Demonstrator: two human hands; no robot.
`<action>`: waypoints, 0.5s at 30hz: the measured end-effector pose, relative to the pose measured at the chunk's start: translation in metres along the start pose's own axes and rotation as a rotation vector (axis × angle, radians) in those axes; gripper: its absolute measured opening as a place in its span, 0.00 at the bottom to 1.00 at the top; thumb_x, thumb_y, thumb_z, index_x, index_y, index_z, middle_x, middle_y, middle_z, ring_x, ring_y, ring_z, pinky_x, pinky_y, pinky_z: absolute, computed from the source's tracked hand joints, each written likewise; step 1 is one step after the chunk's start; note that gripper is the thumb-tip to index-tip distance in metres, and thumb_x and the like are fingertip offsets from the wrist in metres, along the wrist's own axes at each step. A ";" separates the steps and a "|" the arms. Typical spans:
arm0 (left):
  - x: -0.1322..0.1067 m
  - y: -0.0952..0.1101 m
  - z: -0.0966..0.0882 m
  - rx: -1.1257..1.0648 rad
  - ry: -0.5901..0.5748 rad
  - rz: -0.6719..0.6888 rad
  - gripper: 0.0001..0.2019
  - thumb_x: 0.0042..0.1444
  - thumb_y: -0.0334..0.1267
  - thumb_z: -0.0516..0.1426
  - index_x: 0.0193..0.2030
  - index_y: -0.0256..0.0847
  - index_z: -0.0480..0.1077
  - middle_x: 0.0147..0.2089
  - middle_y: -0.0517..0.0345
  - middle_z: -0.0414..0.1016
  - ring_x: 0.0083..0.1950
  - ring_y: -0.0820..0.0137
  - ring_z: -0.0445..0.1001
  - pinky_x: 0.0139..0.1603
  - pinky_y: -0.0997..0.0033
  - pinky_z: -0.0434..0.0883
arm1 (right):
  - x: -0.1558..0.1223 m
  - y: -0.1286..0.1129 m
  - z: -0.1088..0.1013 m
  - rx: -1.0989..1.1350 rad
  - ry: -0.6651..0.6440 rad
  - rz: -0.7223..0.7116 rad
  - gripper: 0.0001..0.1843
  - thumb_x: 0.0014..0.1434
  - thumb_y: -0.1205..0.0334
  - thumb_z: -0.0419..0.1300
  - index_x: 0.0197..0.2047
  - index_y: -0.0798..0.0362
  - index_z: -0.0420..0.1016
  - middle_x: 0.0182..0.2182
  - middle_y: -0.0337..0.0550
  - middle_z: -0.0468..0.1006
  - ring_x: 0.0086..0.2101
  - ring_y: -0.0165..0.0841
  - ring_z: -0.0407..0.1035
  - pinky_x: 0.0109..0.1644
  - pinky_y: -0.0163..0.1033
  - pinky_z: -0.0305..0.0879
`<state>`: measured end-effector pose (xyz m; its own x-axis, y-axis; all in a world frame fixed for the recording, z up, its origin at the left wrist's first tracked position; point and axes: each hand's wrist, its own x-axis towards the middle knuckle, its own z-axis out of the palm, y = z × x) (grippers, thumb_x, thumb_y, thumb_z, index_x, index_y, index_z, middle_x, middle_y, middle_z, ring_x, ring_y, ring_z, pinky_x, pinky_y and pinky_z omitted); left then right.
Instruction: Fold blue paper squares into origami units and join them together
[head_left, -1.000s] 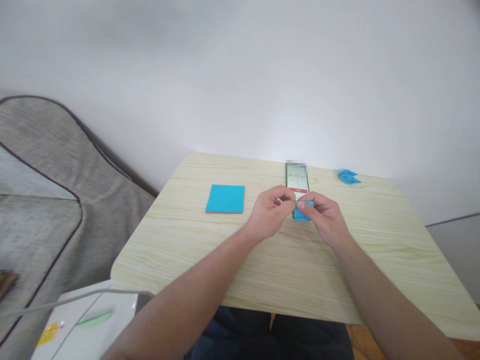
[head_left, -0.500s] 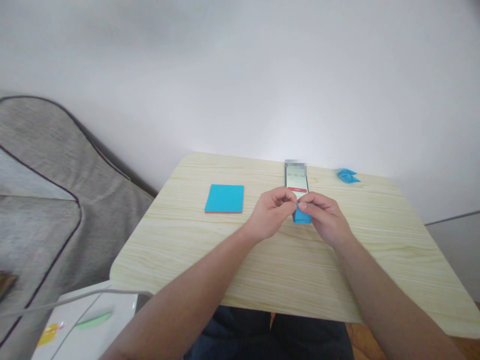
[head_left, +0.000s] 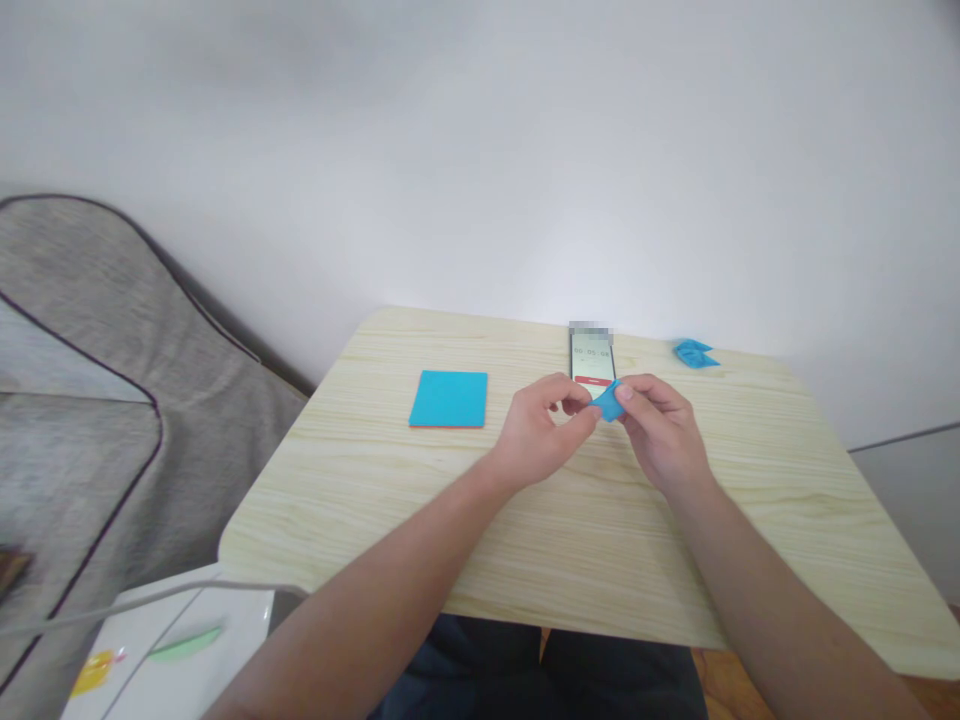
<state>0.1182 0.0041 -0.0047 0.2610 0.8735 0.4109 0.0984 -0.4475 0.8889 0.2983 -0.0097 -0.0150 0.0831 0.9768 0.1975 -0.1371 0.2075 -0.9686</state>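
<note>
A small folded piece of blue paper (head_left: 610, 402) is held above the table between both hands. My left hand (head_left: 544, 428) pinches its left end with thumb and fingers. On the other end, my right hand (head_left: 663, 428) grips it between thumb and index finger. Fingertips cover parts of the paper, so its full shape is hidden. Just behind the hands lies a phone (head_left: 592, 358) showing a timer with a red bar. To the left is a stack of square blue paper (head_left: 449, 399), reddish along its front edge.
A folded blue paper figure (head_left: 694, 353) lies at the table's back right, near the white wall (head_left: 480, 170). The pale wooden table (head_left: 585, 560) has rounded corners. A grey sofa (head_left: 75, 320), a white cabinet (head_left: 225, 640) and a cable (head_left: 172, 590) are at the left.
The blue paper has been tilted and raised slightly, from a squarish shape to a slanted one. My right hand has shifted a little up and to the right, its fingers now on the paper's upper right.
</note>
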 end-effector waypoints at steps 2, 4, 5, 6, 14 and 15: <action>0.000 -0.001 0.000 0.021 0.054 0.028 0.03 0.60 0.35 0.62 0.34 0.42 0.74 0.34 0.59 0.75 0.37 0.69 0.71 0.41 0.67 0.67 | -0.001 -0.002 0.001 -0.028 -0.025 -0.001 0.04 0.61 0.55 0.70 0.39 0.45 0.84 0.36 0.40 0.83 0.37 0.36 0.75 0.48 0.47 0.72; 0.000 -0.001 0.000 0.062 0.106 0.089 0.02 0.59 0.33 0.61 0.35 0.43 0.73 0.34 0.58 0.75 0.38 0.68 0.71 0.42 0.66 0.68 | -0.003 -0.004 0.002 -0.083 -0.037 -0.037 0.05 0.60 0.58 0.70 0.40 0.45 0.84 0.38 0.41 0.84 0.39 0.38 0.76 0.50 0.48 0.72; 0.000 -0.002 -0.001 0.088 0.120 0.128 0.02 0.59 0.32 0.61 0.36 0.43 0.73 0.34 0.58 0.75 0.38 0.68 0.72 0.43 0.65 0.68 | -0.004 -0.006 0.004 -0.119 -0.033 -0.072 0.06 0.59 0.59 0.71 0.41 0.45 0.84 0.40 0.42 0.84 0.41 0.38 0.76 0.51 0.48 0.72; 0.000 -0.002 -0.001 0.116 0.126 0.170 0.03 0.58 0.31 0.61 0.36 0.43 0.73 0.35 0.57 0.75 0.39 0.67 0.72 0.44 0.64 0.69 | -0.005 -0.008 0.005 -0.154 -0.024 -0.114 0.07 0.59 0.61 0.72 0.42 0.45 0.84 0.41 0.43 0.84 0.43 0.39 0.76 0.52 0.48 0.72; 0.001 -0.005 -0.004 0.303 0.169 0.296 0.05 0.58 0.28 0.60 0.37 0.43 0.72 0.37 0.55 0.77 0.43 0.63 0.73 0.48 0.61 0.70 | -0.003 -0.009 0.003 -0.308 -0.037 -0.328 0.05 0.58 0.64 0.71 0.39 0.44 0.85 0.41 0.45 0.82 0.45 0.41 0.76 0.54 0.51 0.72; 0.001 -0.005 -0.004 0.314 0.179 0.305 0.05 0.58 0.28 0.60 0.37 0.43 0.72 0.38 0.55 0.77 0.44 0.63 0.73 0.48 0.61 0.70 | -0.002 -0.008 0.002 -0.322 -0.041 -0.346 0.06 0.58 0.64 0.71 0.39 0.44 0.85 0.41 0.44 0.82 0.45 0.40 0.76 0.54 0.51 0.72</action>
<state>0.1139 0.0079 -0.0082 0.1561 0.7001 0.6968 0.3359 -0.7010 0.6291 0.2974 -0.0133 -0.0070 0.0303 0.8557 0.5165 0.2051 0.5004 -0.8411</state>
